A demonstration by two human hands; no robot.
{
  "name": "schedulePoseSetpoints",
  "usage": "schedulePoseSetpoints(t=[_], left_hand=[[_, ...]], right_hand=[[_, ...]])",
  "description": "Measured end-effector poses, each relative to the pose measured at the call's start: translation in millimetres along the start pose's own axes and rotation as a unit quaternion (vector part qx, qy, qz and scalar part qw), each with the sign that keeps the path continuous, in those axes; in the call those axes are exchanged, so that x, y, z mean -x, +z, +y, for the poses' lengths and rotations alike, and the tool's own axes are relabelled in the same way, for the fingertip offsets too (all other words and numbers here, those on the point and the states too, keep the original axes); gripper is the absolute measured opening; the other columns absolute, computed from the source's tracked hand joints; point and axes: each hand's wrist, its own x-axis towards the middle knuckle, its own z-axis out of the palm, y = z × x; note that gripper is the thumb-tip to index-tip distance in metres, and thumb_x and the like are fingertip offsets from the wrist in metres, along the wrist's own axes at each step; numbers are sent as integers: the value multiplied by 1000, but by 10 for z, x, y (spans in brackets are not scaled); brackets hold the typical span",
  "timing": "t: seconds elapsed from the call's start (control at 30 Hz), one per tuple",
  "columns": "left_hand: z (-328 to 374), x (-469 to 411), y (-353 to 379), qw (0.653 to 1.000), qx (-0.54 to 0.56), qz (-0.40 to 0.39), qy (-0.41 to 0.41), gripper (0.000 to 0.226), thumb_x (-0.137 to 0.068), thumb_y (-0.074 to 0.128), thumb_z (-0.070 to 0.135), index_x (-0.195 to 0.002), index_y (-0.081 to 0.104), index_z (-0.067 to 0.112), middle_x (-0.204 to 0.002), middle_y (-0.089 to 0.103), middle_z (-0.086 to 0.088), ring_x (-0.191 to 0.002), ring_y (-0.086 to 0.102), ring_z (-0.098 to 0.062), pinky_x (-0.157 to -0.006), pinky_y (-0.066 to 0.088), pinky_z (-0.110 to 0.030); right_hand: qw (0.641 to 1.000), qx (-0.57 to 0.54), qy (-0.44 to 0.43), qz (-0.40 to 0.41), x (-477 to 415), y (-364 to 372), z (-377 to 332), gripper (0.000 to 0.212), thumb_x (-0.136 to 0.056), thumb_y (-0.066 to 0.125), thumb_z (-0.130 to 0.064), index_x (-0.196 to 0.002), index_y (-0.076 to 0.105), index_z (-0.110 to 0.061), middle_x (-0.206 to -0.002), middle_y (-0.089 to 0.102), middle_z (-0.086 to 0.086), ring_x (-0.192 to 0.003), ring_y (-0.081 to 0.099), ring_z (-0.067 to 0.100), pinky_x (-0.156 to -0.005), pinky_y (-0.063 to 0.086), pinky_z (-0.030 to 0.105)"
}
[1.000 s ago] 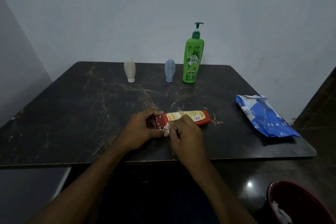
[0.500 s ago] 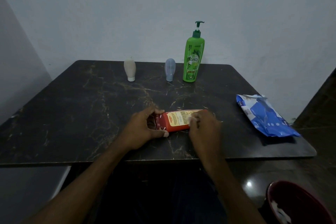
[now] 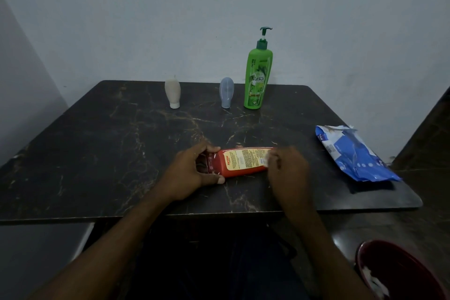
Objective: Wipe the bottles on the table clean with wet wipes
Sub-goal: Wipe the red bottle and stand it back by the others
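A red bottle (image 3: 241, 162) with a yellow label lies on its side near the front of the dark marble table (image 3: 102, 143). My left hand (image 3: 192, 170) grips its left end, thumb in front and fingers behind. My right hand (image 3: 287, 170) pinches a white wet wipe (image 3: 267, 157) against the bottle's right end, covering that end. At the back stand a tall green pump bottle (image 3: 258, 75), a small blue-grey bottle (image 3: 226, 92) and a small beige bottle (image 3: 173, 91), both cap-down.
A blue wet-wipes pack (image 3: 353, 153) lies on the table's right side, its top torn open. A dark red bin (image 3: 399, 273) with white wipes inside sits on the floor at the lower right. A pale wall runs behind the table.
My right hand has slid the wipe from the bottle's left end along its body to the right end. My left hand has kept hold of the left end.
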Motion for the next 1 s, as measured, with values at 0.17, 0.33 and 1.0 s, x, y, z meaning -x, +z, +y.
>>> schedulePoseSetpoints(t=[0.17, 0.33, 1.0], left_hand=[[27, 10, -4, 1000, -5, -4, 0, 71, -67, 93, 35, -124, 54, 50, -119, 51, 34, -104, 53, 24, -72, 47, 0], [36, 30, 7, 1000, 3, 6, 11, 71, -66, 96, 29, -126, 59, 40, -121, 56, 29, -109, 59, 9, -82, 49, -6], [33, 19, -3, 1000, -14, -7, -1, 68, -67, 93, 37, -122, 54, 48, -119, 49, 37, -105, 52, 21, -72, 46, 1]], right_hand=[[999, 10, 47, 24, -98, -24, 137, 13, -100, 53, -24, -96, 65, -20, -100, 62, 2, -83, 57, 7, -68, 42, 20], [998, -5, -57, 30, 264, 286, -338, 17, -100, 54, -22, -106, 68, -16, -116, 57, -1, -89, 55, 7, -79, 51, 25], [999, 1, 24, 22, -6, 62, -25, 16, -98, 57, -23, -110, 66, -17, -112, 60, 2, -85, 54, 2, -68, 40, 12]])
